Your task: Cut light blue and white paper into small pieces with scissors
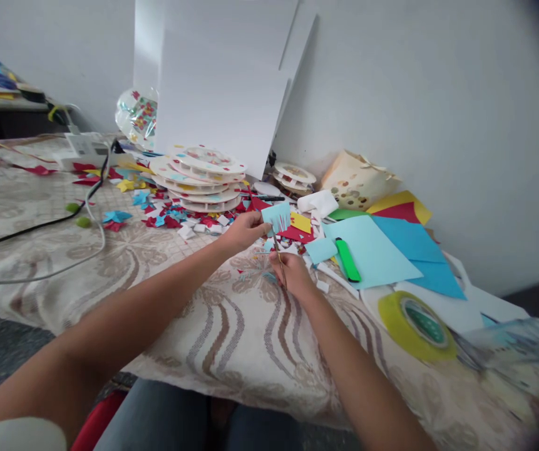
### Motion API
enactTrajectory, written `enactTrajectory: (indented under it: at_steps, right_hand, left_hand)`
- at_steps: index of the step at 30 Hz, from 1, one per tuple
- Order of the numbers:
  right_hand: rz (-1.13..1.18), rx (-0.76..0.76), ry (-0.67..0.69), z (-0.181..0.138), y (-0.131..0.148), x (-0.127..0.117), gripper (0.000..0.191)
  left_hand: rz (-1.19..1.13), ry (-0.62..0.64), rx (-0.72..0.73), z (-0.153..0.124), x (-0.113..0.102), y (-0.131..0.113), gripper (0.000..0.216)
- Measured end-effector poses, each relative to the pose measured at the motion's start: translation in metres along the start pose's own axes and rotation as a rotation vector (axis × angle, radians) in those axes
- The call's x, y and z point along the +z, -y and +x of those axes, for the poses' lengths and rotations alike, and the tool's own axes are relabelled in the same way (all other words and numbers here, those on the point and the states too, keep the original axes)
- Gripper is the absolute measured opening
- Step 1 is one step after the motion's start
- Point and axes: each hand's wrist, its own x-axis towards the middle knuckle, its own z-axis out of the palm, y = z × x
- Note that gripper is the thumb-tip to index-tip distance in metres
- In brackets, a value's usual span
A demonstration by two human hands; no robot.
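My left hand (pixel 246 232) is closed on a small light-blue piece of paper (pixel 276 216), pinching it near its lower left corner. Several narrow slits run through that piece. In my right hand (pixel 292 270) is a pair of scissors (pixel 277 245), its blades pointing up to the lower edge of the paper. Whether the blades are touching the paper I cannot tell. Just right of the hands lies another small light-blue paper piece (pixel 320 250). A green box cutter (pixel 347 259) rests on a larger light-blue sheet (pixel 377 250). Small paper scraps (pixel 269 275) lie on the cloth beneath my hands.
Stacked white discs (pixel 203 178) stand behind, among red, blue and yellow paper scraps (pixel 166 219). A yellow tape roll (pixel 417 326) and blue sheets (pixel 419 247) lie right. Cables (pixel 102 213) cross the patterned tablecloth (pixel 156 338) at left. White boards (pixel 217 81) lean on the wall.
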Motion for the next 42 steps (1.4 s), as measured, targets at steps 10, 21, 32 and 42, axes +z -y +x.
enactTrajectory:
  at_steps: [10, 21, 32, 42]
  right_hand:
    - [0.016, -0.014, -0.009, -0.001, 0.006, 0.0, 0.058]
    - [0.029, -0.048, -0.02, 0.001, 0.001, 0.001, 0.054]
    - [0.043, -0.034, -0.001, 0.001, 0.003, 0.001, 0.055]
    - [0.051, -0.018, -0.009, 0.002, 0.001, 0.002, 0.055]
  left_hand:
    - [0.165, 0.035, 0.043, -0.004, 0.0, -0.004, 0.014]
    - [0.012, 0.045, 0.026, -0.002, 0.004, 0.005, 0.013]
    - [-0.08, -0.037, 0.009, -0.003, 0.002, -0.002, 0.016]
    - [-0.095, 0.014, 0.02, -0.003, 0.003, -0.002, 0.014]
